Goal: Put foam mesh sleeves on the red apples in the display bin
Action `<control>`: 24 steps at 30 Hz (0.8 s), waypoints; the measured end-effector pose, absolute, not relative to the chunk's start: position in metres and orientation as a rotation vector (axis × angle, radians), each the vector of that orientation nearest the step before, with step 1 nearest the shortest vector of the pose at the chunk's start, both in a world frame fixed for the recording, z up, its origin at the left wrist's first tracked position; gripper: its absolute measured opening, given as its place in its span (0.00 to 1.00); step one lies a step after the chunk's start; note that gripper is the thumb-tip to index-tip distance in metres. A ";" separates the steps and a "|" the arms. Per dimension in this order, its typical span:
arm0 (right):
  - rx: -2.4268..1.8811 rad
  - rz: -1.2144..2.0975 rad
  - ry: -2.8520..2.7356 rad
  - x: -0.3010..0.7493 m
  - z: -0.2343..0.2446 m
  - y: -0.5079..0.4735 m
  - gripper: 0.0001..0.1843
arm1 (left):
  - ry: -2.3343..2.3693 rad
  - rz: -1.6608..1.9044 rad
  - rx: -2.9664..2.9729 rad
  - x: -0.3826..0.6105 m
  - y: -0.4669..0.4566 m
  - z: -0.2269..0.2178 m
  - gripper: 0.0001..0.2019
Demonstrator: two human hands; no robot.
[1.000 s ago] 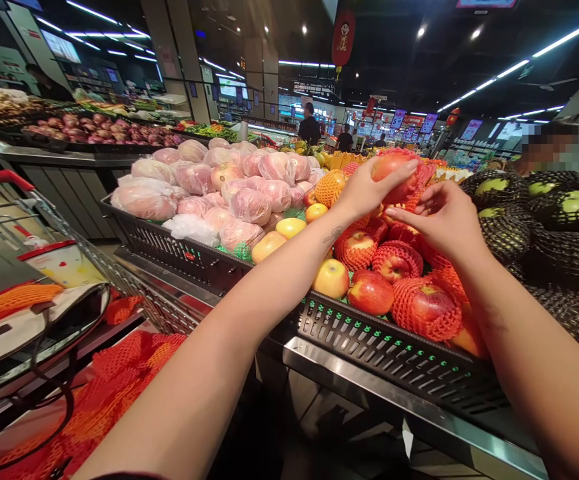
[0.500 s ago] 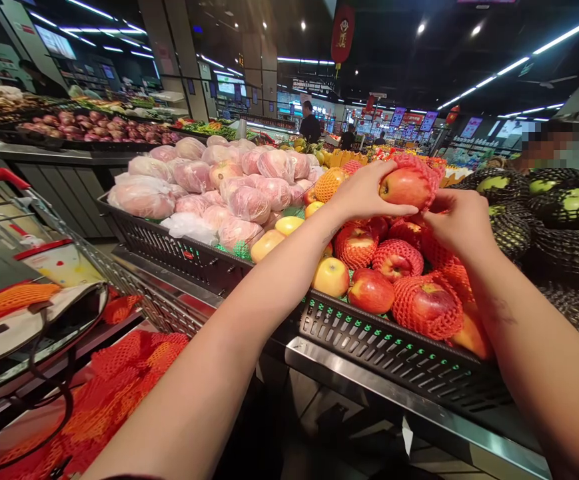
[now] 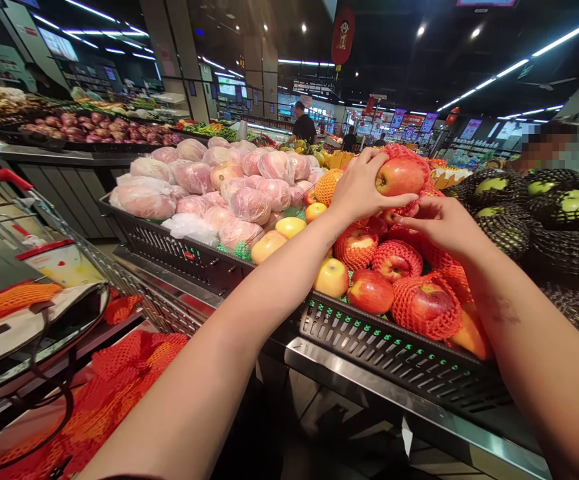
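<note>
My left hand (image 3: 356, 187) is wrapped around a red apple (image 3: 400, 176), raised above the other fruit. A red foam net (image 3: 422, 160) covers the apple's top and right side, while its front skin shows bare. Just below and to the right, my right hand (image 3: 444, 223) has its fingertips drawn together close under the apple; what they grip is hidden. Beneath both hands lie several apples, some in red foam nets like the netted apple (image 3: 426, 303), others bare like the red apple (image 3: 370, 291). They rest in a black slatted crate (image 3: 369, 337).
Plastic-wrapped pink fruit (image 3: 249, 203) fills the crate's left part. Black-netted green fruit (image 3: 576, 203) is piled at right. A shopping cart (image 3: 134, 290) stands at left, beside a heap of red foam nets (image 3: 134, 373) and a lidded cup (image 3: 62, 260). A person (image 3: 303, 127) stands farther back.
My right hand has shifted left, its fingertips now under the apple rather than at its right side. The apple in my left hand has moved slightly left and up.
</note>
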State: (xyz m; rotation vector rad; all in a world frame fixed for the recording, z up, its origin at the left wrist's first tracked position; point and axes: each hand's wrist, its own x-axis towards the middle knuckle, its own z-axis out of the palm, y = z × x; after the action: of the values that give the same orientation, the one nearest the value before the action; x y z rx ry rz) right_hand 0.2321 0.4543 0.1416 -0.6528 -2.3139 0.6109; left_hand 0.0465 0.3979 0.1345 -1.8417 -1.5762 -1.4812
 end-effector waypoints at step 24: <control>-0.530 1.240 -1.697 0.214 0.138 0.434 0.32 | -1.282 -1.412 -2.158 0.052 0.409 0.127 0.19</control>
State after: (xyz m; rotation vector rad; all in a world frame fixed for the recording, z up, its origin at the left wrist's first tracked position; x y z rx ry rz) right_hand 0.2145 0.4342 0.1381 -0.5303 -1.6975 1.2401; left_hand 0.0521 0.4094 0.1267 -2.1575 -1.2817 -1.4120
